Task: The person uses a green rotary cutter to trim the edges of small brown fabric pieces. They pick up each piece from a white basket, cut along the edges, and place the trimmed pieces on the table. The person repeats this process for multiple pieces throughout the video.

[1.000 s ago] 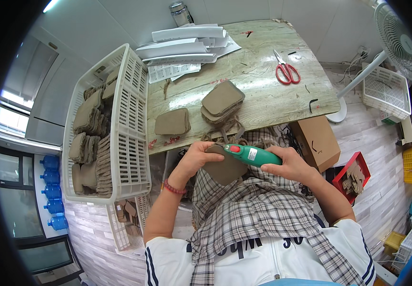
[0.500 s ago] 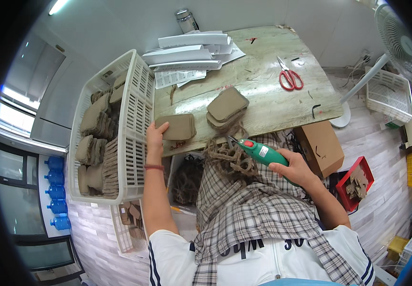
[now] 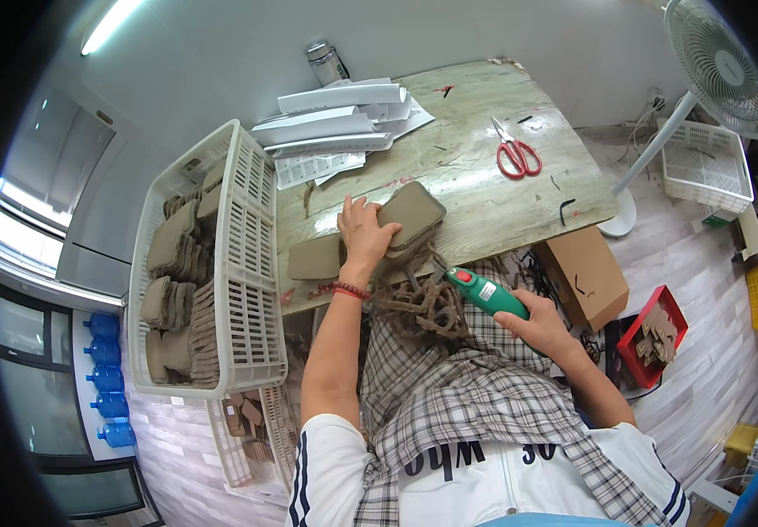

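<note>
My left hand (image 3: 365,232) rests with fingers apart at the left edge of a stack of tan, rounded rectangular fabric pads (image 3: 412,211) on the table, its thumb touching the stack. Just left of my wrist, another tan pad pile (image 3: 315,258) lies near the table's front edge. Closed round a green handheld electric cutter (image 3: 484,291) with a red button, my right hand (image 3: 537,323) stays over my lap. The cutter's metal tip points at a tangle of brown offcut strips (image 3: 423,309) hanging between the table edge and my checked apron (image 3: 475,395).
On the table (image 3: 475,110) lie red-handled scissors (image 3: 517,158) and curled paper sheets (image 3: 335,123). A tall white crate (image 3: 251,255) of pads stands at the left. Right of my lap are a cardboard box (image 3: 585,277), a red tray (image 3: 670,318) and a fan (image 3: 721,70).
My left hand has left the left-hand pad pile and moved right to the other stack. The right hand still grips the cutter, nearly in place. The view has shifted slightly.
</note>
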`<state>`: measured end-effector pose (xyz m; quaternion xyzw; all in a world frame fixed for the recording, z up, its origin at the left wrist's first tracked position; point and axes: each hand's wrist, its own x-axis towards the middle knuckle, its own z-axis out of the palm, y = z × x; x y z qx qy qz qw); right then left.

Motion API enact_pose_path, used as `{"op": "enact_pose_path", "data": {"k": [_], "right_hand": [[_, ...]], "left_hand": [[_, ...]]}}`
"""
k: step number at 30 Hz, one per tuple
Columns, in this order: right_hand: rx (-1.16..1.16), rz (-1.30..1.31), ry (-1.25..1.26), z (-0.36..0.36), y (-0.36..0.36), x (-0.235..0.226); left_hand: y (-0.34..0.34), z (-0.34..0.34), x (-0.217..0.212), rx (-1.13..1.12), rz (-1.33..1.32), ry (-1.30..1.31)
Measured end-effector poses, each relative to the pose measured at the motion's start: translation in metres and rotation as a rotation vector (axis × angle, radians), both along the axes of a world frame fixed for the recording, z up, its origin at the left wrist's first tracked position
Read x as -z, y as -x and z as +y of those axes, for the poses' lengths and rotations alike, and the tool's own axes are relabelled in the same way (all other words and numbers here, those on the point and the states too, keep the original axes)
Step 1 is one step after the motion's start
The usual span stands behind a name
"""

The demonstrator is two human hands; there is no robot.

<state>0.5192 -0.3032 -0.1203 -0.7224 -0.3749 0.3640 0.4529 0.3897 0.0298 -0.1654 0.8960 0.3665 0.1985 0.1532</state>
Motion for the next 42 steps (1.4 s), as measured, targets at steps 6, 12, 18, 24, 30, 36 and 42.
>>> {"op": "enact_pose_path", "data": {"k": [6, 12, 18, 24, 30, 36, 42], "right_hand": [[0.044, 0.019, -0.040, 0.004, -0.002, 0.001], [0.084, 0.055, -0.067, 0.019, 0.003, -0.014], [0.115, -0.020, -0.109, 0.033, 0.013, -0.022], [0.113, -0.026, -0.087, 0.036, 0.016, -0.024], [0.107, 0.050, -0.093, 0.037, 0.019, -0.031], [0.112, 0.052, -0.126, 0.039, 0.018, -0.030], [0.132, 0.042, -0.140, 0.040, 0.015, -0.027]], "left_hand": [[0.009, -0.012, -0.017, -0.033, -0.244, 0.179], [0.016, -0.058, -0.036, -0.099, -1.250, 0.954], [0.003, -0.096, -0.038, -0.119, -1.664, 1.193], [-0.007, -0.108, -0.039, -0.154, -1.810, 1.272], [-0.013, -0.114, -0.039, -0.136, -1.821, 1.278], [-0.015, -0.124, -0.038, -0.152, -1.754, 1.323], [-0.017, -0.131, -0.030, -0.123, -1.717, 1.333]]}}
